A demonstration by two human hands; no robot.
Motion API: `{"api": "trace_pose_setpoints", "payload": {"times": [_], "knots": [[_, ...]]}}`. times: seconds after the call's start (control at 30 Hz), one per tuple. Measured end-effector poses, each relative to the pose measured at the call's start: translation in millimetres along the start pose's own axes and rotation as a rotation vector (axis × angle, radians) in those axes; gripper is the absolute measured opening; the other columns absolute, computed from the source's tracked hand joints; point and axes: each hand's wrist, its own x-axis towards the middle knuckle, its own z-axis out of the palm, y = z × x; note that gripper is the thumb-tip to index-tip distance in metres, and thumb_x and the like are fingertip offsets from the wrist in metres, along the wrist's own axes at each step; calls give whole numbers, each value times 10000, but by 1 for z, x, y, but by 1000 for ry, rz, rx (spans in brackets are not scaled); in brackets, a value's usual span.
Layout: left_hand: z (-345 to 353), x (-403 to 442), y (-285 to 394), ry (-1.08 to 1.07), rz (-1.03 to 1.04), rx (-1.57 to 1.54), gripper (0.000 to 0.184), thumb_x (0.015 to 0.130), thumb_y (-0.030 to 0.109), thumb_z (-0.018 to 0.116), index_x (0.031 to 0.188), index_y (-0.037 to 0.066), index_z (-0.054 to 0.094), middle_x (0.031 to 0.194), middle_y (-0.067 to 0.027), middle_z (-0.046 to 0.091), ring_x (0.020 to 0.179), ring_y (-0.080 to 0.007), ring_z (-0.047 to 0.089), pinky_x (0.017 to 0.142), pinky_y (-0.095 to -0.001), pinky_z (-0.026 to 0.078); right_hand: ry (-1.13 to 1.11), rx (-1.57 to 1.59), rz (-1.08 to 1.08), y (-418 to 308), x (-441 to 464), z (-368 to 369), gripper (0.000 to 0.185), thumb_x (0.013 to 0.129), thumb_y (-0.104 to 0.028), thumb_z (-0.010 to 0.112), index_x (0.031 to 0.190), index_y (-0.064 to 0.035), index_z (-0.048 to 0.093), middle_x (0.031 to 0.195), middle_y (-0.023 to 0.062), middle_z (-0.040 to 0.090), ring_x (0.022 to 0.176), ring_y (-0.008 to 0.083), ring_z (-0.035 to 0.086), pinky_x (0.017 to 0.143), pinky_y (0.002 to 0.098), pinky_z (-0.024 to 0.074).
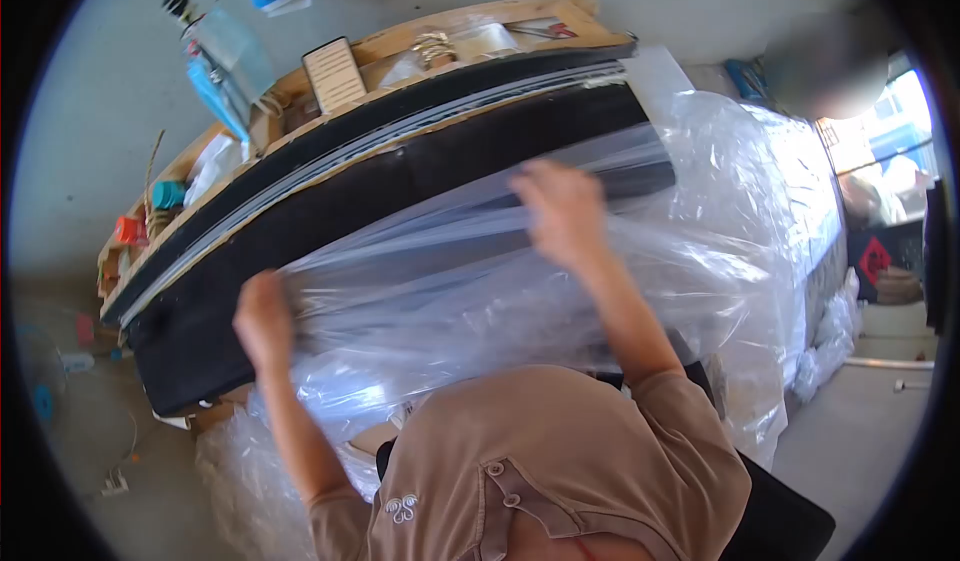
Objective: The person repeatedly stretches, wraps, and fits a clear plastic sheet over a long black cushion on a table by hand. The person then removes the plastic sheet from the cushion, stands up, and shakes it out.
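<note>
A sheet of clear plastic film [420, 296] is stretched between my two hands, over the near part of a black-topped bench [330, 201]. My left hand [265, 321] is closed on the film's left end, close to the bench's front edge. Farther right and higher, my right hand [562, 211] pinches the film's upper edge. Taut creases run from one hand to the other. More of the film hangs in loose folds toward my body and off the right side. Both hands are slightly blurred.
Along the bench's back runs a metal strip [350, 151], with a wooden shelf [550, 11] behind it. The shelf holds a phone-like panel [335, 74], a teal cap [168, 195] and an orange item [130, 229]. Bulky clear plastic [740, 181] covers the right side.
</note>
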Motion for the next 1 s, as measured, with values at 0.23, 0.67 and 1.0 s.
{"api": "trace_pose_setpoints", "payload": {"times": [0.23, 0.67, 1.0], "knots": [[-157, -19, -253, 264, -257, 688, 264, 918, 244, 452, 1070, 63, 568, 994, -168, 619, 913, -345, 596, 734, -397, 483, -80, -611, 963, 159, -232, -111, 235, 740, -42, 515, 967, -37, 579, 924, 125, 570, 912, 314, 546, 784, 389, 451], [-137, 16, -223, 313, -738, 841, 377, 914, 424, 334, 1147, 197, 522, 1022, -149, 617, 878, -412, 584, 685, -509, 461, 631, -1073, 424, 226, 99, -289, 352, 701, -169, 641, 1037, -86, 580, 1016, 135, 578, 959, 320, 542, 818, 389, 424], [-201, -2, -286, 305, -833, 887, 408, 909, 417, 312, 1216, 211, 485, 1125, -140, 580, 972, -380, 569, 768, -499, 456, -87, -475, 429, 188, -54, -38, 561, 826, -279, 547, 1323, -83, 377, 1349, 157, 386, 1263, 296, 340, 1050, 484, 221]]}}
